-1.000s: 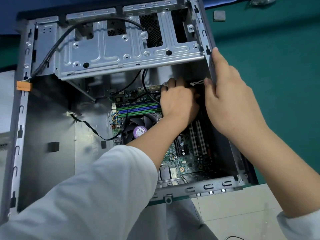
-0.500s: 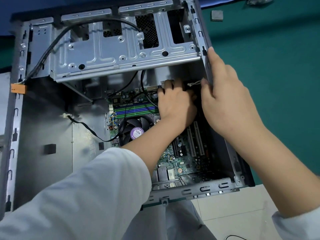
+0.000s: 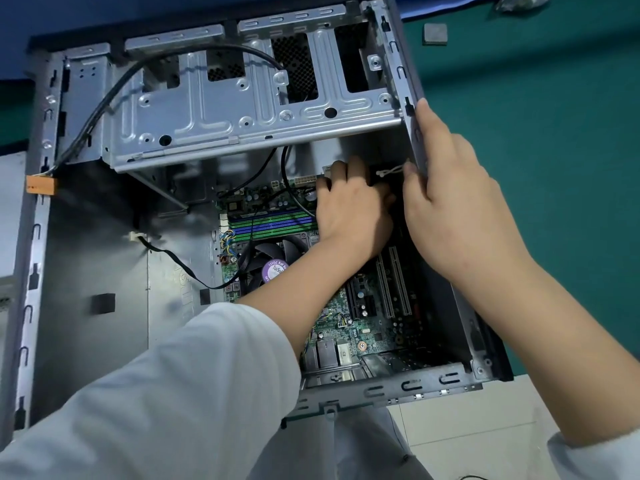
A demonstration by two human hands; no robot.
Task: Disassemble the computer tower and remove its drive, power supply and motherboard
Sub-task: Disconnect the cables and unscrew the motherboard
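On the green counter [image 3: 554,168] the computer tower [image 3: 86,265] lies on its side with the side panel already off, its interior open to the head view. That much of the job looks done, and more besides: the wide bay at the lower left of the case, where a power supply would likely sit, shows only bare grey metal, and the drive cage [image 3: 242,109] across the top looks hollow through its cut-outs, so drive and supply both appear to be out, though I cannot be sure of the cage's hidden depths. What plainly remains is the motherboard [image 3: 360,327], seated flat against the case floor on the right half, green, crowded with small parts, its blue and green memory slots [image 3: 273,223] and black cooler fan [image 3: 273,258] in place. Loose black cables [image 3: 180,261] trail across the case towards it, so I judge the work to be at the unplugging stage, before the board can come free.

The left hand [image 3: 353,213] reaches deep under the cage at the board's upper edge, fingers curled down out of sight near a white connector [image 3: 304,180]; what the grip closes on, if anything, cannot be told. The right hand [image 3: 450,202] steadies the tower, thumb inside and fingers outside, pinching the case's right wall [image 3: 405,64].
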